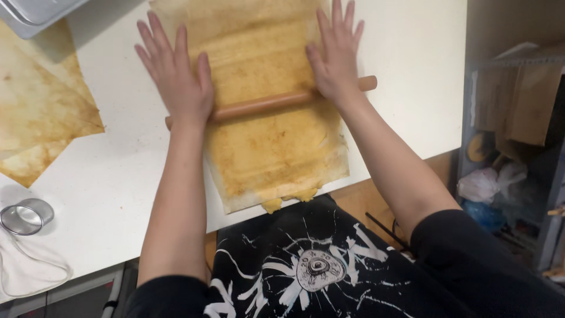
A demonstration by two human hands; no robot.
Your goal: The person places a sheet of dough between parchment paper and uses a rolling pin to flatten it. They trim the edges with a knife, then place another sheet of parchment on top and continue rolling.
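A wooden rolling pin [268, 104] lies across a sheet of yellow-brown dough under stained baking paper [271, 147] on the white table [406, 82]. My left hand [176, 73] presses flat on the pin's left end, fingers spread and pointing away from me. My right hand [337, 50] presses flat on its right part, fingers spread too. A bit of yellow dough [288, 200] pokes out from the paper at the table's near edge.
More stained paper sheets [35, 112] lie at the left. A metal tray [32, 15] sits at the top left corner. A round metal cutter [26, 216] and a white cloth [26, 265] lie at the near left. A cluttered shelf [512, 147] stands to the right.
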